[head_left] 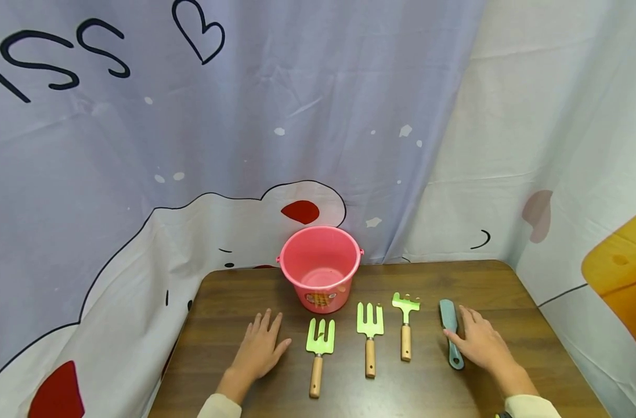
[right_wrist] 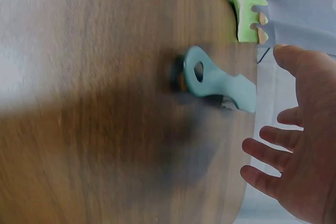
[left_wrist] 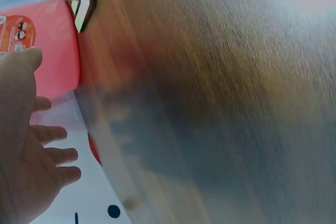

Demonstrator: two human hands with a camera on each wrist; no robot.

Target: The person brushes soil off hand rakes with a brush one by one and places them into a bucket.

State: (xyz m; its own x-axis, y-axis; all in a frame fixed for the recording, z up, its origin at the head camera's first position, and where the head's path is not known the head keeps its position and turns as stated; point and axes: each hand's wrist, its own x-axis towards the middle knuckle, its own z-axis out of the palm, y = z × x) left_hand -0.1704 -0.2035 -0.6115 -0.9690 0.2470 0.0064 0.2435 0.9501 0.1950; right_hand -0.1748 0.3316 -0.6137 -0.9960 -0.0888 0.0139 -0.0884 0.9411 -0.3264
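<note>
Head: teal tool (head_left: 450, 319) beside right hand (head_left: 482, 343)

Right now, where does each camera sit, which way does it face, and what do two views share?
Head: on the head, looking forward and down at the table; left hand and right hand show.
Left wrist: on that wrist, facing table and pink bucket; left hand shows.
Right wrist: on that wrist, facing table and teal tool; right hand shows.
Head, right wrist share the teal tool.

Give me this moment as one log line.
left grip: empty; right grip: empty, near teal tool; pink bucket: upright, empty; two forks, one rake: on table
</note>
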